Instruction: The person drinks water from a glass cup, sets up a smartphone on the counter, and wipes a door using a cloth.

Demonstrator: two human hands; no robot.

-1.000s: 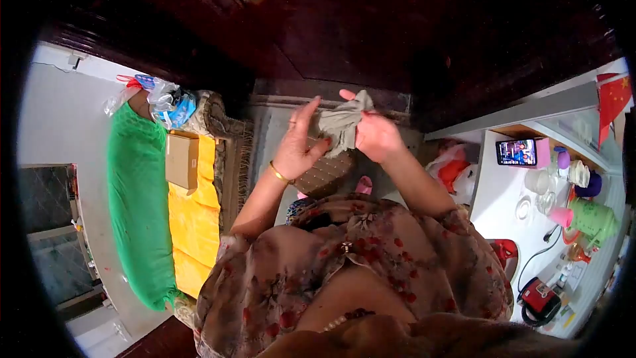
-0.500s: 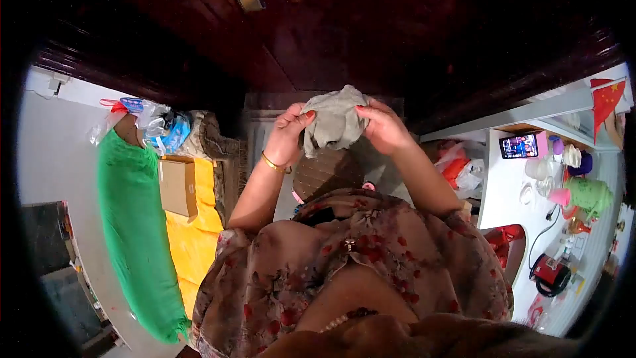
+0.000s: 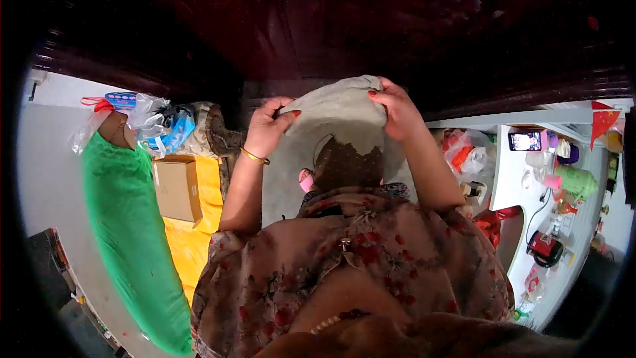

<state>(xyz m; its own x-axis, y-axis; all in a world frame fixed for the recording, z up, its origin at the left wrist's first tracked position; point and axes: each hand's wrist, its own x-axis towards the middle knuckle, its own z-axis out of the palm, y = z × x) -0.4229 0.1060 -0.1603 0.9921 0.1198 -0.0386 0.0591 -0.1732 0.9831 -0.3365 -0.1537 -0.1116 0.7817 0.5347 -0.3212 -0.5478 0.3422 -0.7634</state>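
Note:
A grey-beige cloth (image 3: 341, 107) is stretched between my two hands in front of the dark red door (image 3: 331, 26). Its left end is pinched between the thumb and fingers of my left hand (image 3: 271, 124), which has a gold bangle at the wrist. My right hand (image 3: 396, 109) grips the cloth's upper right end, with the thumb on the near side. The cloth's lower edge hangs over the view of a brown quilted seat (image 3: 348, 162) below.
On the left lie a long green-covered bundle (image 3: 126, 225), a cardboard box (image 3: 177, 189) on yellow fabric (image 3: 192, 245), and plastic bags (image 3: 169, 129). To the right, a white table (image 3: 513, 179) bears a phone (image 3: 525, 141), a green container (image 3: 578, 182) and a red-black device (image 3: 545, 248).
The bunched cloth has been spread out wide. My hands have moved apart, each now at one end of it. The view has shifted, with the door lock now higher and further right.

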